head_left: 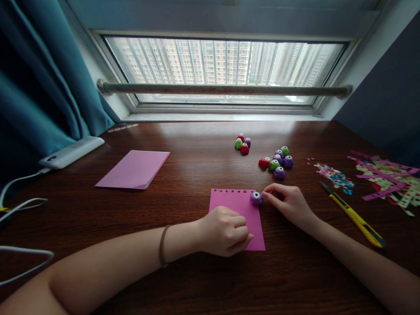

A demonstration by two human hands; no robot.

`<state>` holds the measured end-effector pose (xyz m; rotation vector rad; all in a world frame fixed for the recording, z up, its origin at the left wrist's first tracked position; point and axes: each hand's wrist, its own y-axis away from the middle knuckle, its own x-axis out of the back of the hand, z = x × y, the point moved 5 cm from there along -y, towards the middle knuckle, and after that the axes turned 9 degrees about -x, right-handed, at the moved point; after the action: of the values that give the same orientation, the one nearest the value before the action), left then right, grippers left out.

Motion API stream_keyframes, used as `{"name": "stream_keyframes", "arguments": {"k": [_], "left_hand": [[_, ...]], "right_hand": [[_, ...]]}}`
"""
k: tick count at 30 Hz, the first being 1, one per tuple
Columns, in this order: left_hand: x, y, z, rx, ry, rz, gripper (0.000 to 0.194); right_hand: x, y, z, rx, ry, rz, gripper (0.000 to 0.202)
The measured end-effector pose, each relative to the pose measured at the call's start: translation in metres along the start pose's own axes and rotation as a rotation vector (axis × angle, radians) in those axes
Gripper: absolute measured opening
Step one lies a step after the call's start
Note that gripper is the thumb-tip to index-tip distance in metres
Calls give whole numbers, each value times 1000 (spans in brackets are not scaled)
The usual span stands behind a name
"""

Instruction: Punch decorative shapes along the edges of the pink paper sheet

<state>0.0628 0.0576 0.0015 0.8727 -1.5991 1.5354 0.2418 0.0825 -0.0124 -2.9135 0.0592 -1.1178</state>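
Note:
A pink sheet of paper (pixel 229 205) lies before me, with a row of small star-shaped holes along its top edge. At its upper right corner sits a purple craft punch (pixel 256 198) with a black star on its white top. The thumb and index finger of my right hand (pixel 288 203) are pinched together at the punch's right side. My left hand (pixel 225 232) rests on the lower part of the sheet, curled into a fist with its palm side hidden. A brown band (pixel 162 247) circles my left wrist.
More small punches (pixel 274 164) in red, green and purple stand in two groups behind the sheet. Left lies a pink paper stack (pixel 134 169), beyond it a white device (pixel 72 152) with cables. To the right are confetti (pixel 336 177), a yellow utility knife (pixel 356 221) and paper strips (pixel 385 173).

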Motion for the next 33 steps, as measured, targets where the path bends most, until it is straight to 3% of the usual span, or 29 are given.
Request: {"name": "stream_keyframes", "arguments": {"k": [33], "left_hand": [[0,0,0,-2,-7,-2,30]], "right_hand": [[0,0,-2,20,22,1,20]]}}
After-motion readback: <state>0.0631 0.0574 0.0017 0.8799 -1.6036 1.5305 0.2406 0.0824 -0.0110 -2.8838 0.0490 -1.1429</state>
